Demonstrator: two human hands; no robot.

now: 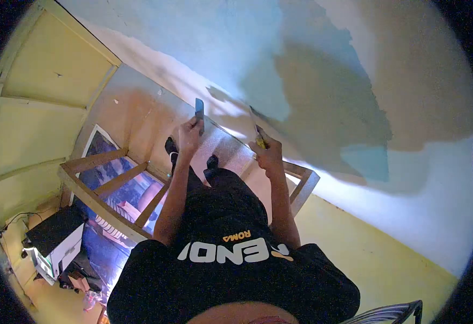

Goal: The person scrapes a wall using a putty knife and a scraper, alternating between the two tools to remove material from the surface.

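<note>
My left hand grips a flat scraper, its bluish blade pointing up and away from me. Closed around a yellow handle, my right hand holds a putty knife. The knife's thin blade is seen nearly edge-on and overlaps the wall in this view. That wall carries pale blue and whitish areas with ragged borders, and broad shadows fall across it. The two tools are apart, one on each side of the bright strip along the wall's lower edge.
I stand on a raised board with a wooden frame at its left. Yellow panelled wall rises on the left. Below are a black-and-white box-shaped machine and a cable. A dark metal rack shows at lower right.
</note>
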